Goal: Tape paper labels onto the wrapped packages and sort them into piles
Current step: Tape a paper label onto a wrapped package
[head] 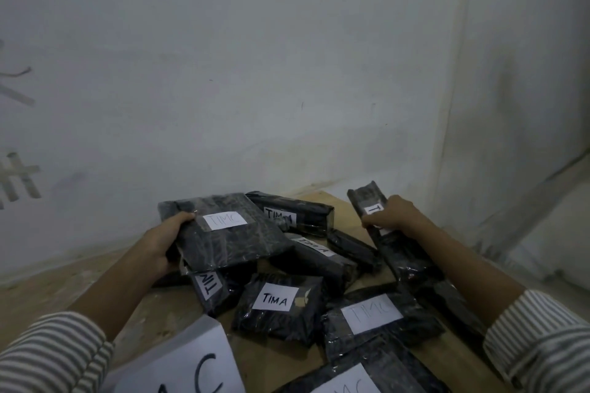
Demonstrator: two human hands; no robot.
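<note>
**Sorting in hand: one labelled package in each hand**

The taping looks done on every package whose top shows, so this is most likely the sorting step. The left hand (169,239) grips the broad TIMC package (236,246) by its left edge, thumb on top and fingers curled beneath. The package sits at the far left of the heap, its near edge overlapping a package marked TIM (210,289). It is close to square, so it has no strong long axis. Its white label (225,220) faces up and reads upright to the wearer, the writing rising slightly to the right.

The right hand (392,214) clasps the long narrow package (408,258) near its far end, on the right side of the wooden board (343,201). This package's long axis runs from far left to near right, the far end pointing at the wall (287,73) and the near end passing under the striped sleeve (536,338). Its label (373,210) is half covered by the fingers and only a sideways "T" is legible.

Next, each package needs carrying to the pile that matches its code, and the right hand must first shift to uncover the hidden letters. A TIMA package (281,325) and another TIMC package (383,338) lie mixed in the near heap. The large paper sheet (178,357) at the bottom edge bears a big "C" and may mark a pile.
</note>
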